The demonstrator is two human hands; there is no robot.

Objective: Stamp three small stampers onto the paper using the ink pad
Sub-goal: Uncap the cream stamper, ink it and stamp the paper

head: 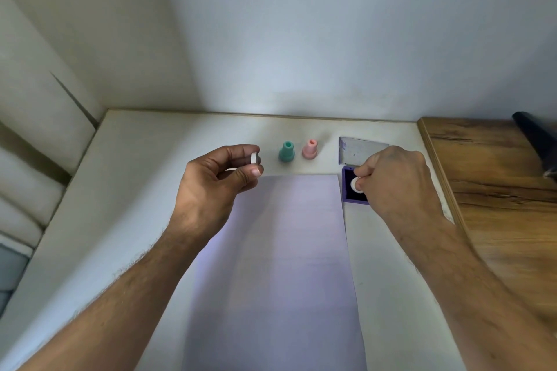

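Note:
A sheet of paper (277, 265) lies lengthwise on the white table (135, 184). At its top right corner sits a purple ink pad (349, 193) with its lid (360, 149) open behind it. My right hand (398, 184) grips a small white stamper (356, 184) and holds it down on the pad. My left hand (217, 178) hovers at the paper's top left corner and pinches a small white cap (254, 158) between thumb and fingers. A teal stamper (286, 152) and a pink stamper (309, 149) stand upright behind the paper.
A wall closes the table's far side. A wooden surface (497, 190) adjoins the table on the right, with a dark object (536, 141) at its far edge. Padded cushions (33, 129) sit to the left.

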